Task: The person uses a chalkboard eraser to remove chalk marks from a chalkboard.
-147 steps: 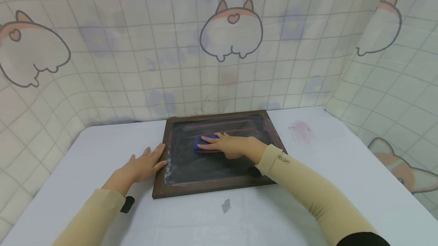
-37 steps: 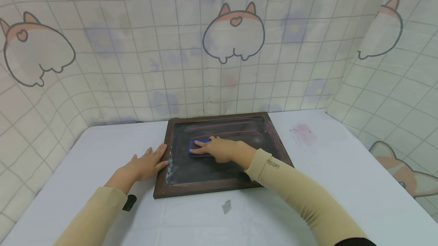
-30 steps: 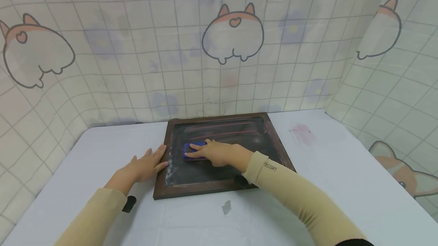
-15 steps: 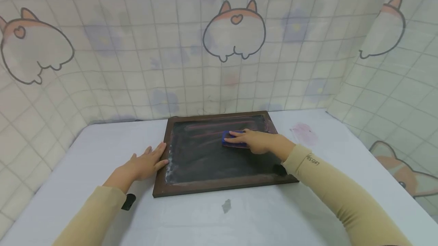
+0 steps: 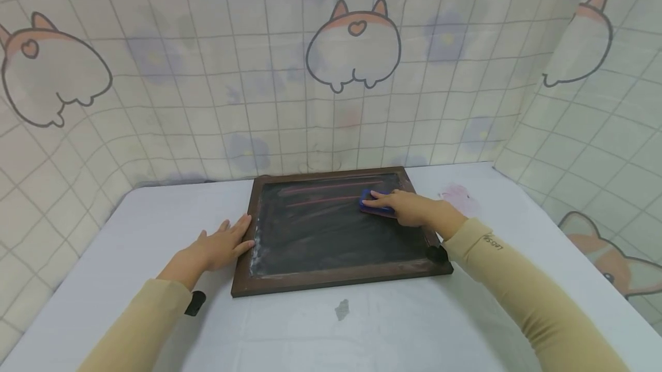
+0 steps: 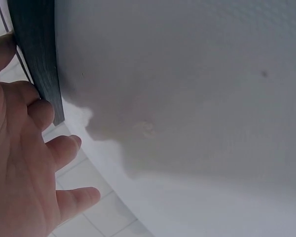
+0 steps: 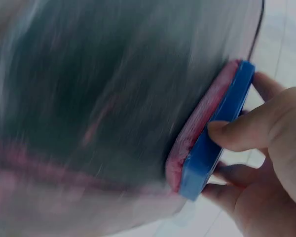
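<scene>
A framed chalkboard (image 5: 320, 240) lies on the table, two pink chalk lines (image 5: 320, 201) running across its upper part. My right hand (image 5: 414, 209) grips a blue chalkboard eraser (image 5: 365, 203) near the board's upper right. In the right wrist view, the thumb presses one side of the eraser's blue back (image 7: 232, 103) and fingers wrap the other side; its felt pad (image 7: 202, 121), dusted pink, faces the board. Fingers spread, my left hand (image 5: 214, 251) rests at the board's left frame (image 5: 242, 271), with some fingertips right at the dark edge (image 6: 37, 54) in the left wrist view.
The white table (image 5: 289, 332) bears a grey patch (image 5: 342, 310) in front of the board and a pink chalk smudge (image 5: 459, 196) to its right. A tiled-pattern curtain (image 5: 207, 73) with dog drawings hangs close behind and at both sides.
My right hand first slid the eraser left over the board, then swept it back right and slightly up to the upper right. My left hand has stayed at the frame.
</scene>
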Motion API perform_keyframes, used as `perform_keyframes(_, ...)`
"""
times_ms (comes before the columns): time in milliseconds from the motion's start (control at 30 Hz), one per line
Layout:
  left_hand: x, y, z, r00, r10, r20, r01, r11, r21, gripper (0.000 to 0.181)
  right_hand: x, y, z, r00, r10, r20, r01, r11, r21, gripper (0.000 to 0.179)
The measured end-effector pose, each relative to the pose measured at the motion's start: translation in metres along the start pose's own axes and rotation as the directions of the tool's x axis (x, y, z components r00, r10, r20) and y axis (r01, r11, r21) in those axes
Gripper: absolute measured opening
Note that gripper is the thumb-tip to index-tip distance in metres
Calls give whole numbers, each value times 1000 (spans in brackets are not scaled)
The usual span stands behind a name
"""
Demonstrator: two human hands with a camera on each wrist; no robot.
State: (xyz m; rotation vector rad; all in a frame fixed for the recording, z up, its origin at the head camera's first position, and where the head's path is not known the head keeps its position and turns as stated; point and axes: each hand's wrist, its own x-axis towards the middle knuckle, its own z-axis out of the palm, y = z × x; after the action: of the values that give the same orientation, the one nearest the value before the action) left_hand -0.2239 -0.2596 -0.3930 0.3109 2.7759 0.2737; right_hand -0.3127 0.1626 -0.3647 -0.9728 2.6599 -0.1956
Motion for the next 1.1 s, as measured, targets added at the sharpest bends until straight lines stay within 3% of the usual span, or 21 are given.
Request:
perform_keyframes(133,0,2,-1,1000,-4,7,4,1000,-5,78,7,-30,5,1000,-3,26,4,999,-37,90)
perform_keyframes(267,-1,4,-2,1000,-6,8,6,1000,-13,77,16,-74,15,996,-89,11,90,991,-97,87)
perform_keyframes(433,-4,6,-3,1000,-8,5,8,1000,-9,77,25,-126,28,979,-206,15,203,949,-241,82)
perform_keyframes(600,-6,7,-4,1000,-8,1,8,1000,0,76,27,-154,33,958,-281,61,285,901,-327,82)
perform_keyframes(700,-6,7,-3,1000,-6,-4,6,1000,0,76,27,-153,32,957,-280,75,290,906,-308,85)
perform_keyframes(833,-5,6,-1,1000,0,-4,0,1000,-10,75,25,-131,28,972,-224,72,233,954,-186,89)
perform_keyframes(967,-6,6,-1,1000,7,-5,-7,1000,-12,76,19,-92,19,992,-122,37,126,985,-121,91)
perform_keyframes(1100,-7,5,-4,1000,7,-5,-7,1000,-16,77,12,-48,6,1000,3,-2,-3,996,-93,90)
